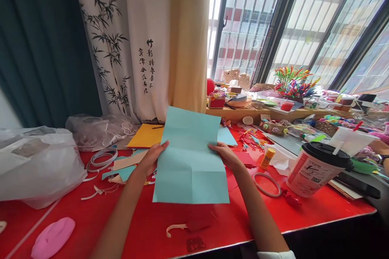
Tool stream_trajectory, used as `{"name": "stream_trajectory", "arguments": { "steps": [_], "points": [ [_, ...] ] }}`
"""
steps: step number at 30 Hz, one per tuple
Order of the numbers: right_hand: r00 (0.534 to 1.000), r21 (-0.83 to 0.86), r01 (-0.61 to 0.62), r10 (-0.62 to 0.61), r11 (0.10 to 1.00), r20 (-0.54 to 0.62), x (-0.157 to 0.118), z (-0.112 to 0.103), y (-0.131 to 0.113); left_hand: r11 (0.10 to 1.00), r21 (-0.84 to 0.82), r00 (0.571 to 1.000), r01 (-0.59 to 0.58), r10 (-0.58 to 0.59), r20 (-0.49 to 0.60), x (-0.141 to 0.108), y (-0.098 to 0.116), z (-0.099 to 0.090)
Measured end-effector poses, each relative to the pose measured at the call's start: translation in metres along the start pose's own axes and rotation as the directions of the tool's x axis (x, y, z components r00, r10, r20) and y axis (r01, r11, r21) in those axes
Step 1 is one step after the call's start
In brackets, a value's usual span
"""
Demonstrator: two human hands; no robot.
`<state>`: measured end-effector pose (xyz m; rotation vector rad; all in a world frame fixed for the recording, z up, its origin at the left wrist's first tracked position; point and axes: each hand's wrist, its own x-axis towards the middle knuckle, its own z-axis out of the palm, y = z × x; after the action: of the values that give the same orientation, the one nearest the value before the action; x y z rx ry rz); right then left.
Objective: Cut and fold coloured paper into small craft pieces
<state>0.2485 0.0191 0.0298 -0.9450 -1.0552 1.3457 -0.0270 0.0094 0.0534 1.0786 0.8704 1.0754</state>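
Pinched by left hand [152, 158] and right hand [227, 155], the creased blue sheet [190, 145] is held open above the red table [148, 228], apparently backed by hidden fingers; even edge support is required for repositioning.

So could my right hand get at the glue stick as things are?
Probably yes: the glue stick looks close to your right hand, with only low red paper seen between. That hand holds the light blue sheet, though, so it would likely let go first.
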Motion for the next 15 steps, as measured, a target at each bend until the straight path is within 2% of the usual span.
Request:
{"name": "stream_trajectory", "arguments": {
  "steps": [5,9,13,15],
  "points": [
    [0.98,0.082,0.092,-0.075,0.992,-0.184,0.017,-0.011,0.013,0.984,-0.128,0.991,-0.125,0.13,0.031,-0.002,0.002,-0.004],
    [0.981,0.112,0.111,-0.09,0.988,-0.174,0.017,-0.016,0.013,0.949,-0.196,0.964,-0.246,0.26,0.053,-0.005,0.005,-0.007],
    [0.994,0.107,0.08,-0.071,0.991,-0.089,0.01,-0.012,0.009,0.954,0.042,0.952,-0.298,0.293,0.09,-0.009,0.01,-0.009],
    [0.996,0.088,0.065,-0.06,0.994,-0.059,0.006,-0.011,0.006,0.917,0.209,0.939,-0.339,0.317,0.135,-0.01,0.013,-0.011]
  ]
}}
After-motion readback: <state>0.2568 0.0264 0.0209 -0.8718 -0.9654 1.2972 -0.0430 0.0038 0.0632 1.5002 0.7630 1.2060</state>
